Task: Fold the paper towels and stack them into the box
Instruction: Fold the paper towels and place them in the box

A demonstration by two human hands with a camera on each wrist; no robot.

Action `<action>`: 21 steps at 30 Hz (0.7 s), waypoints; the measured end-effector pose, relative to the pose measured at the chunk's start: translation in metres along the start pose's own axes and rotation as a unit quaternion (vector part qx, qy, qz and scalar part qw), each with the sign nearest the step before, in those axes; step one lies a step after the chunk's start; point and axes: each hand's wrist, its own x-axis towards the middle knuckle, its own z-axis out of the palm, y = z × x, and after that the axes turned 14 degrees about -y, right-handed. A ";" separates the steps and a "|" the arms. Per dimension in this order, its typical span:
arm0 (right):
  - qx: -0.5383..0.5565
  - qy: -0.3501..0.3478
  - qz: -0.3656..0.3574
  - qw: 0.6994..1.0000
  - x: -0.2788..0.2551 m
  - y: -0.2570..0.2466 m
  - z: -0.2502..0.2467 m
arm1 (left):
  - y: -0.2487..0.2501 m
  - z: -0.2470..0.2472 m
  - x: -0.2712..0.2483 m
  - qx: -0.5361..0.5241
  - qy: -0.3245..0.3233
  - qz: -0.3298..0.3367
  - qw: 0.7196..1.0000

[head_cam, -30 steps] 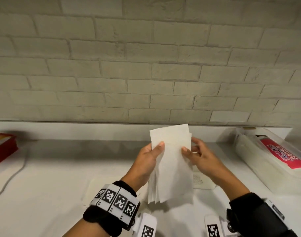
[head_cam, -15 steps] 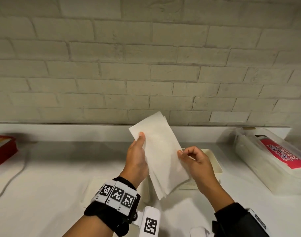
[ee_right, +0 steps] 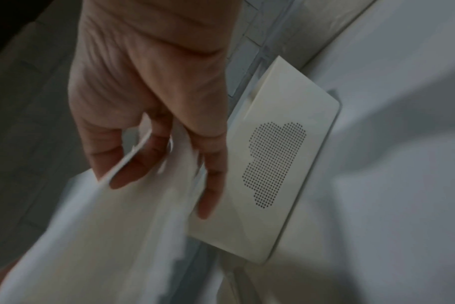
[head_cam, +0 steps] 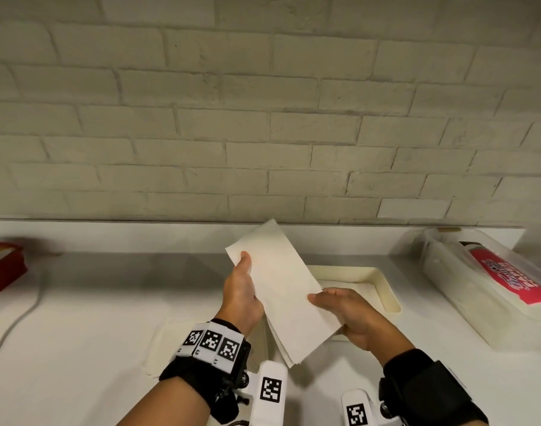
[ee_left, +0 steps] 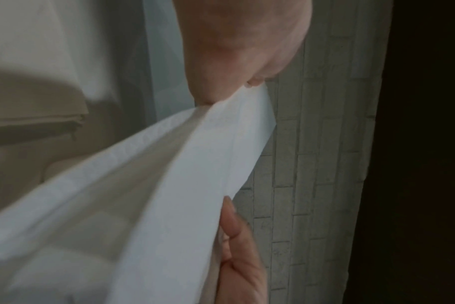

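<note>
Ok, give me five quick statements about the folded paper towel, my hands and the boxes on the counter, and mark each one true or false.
1. Both hands hold the folded paper towel in the air. True: the left hand grips its far left edge and the right hand its right edge.
2. The towel already lies inside the cream box. False: it is held above the counter, in front of the box.
3. The cream box stands open. True.
4. The clear container with the pink label sits at the left end of the counter. False: it is at the right; a red box is at the left.
5. The right hand is empty. False: its fingers pinch the towel.
</note>
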 end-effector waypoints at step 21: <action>0.010 0.172 -0.074 0.982 -0.003 -0.018 -0.052 | -0.017 0.002 0.035 0.159 0.099 0.089 0.978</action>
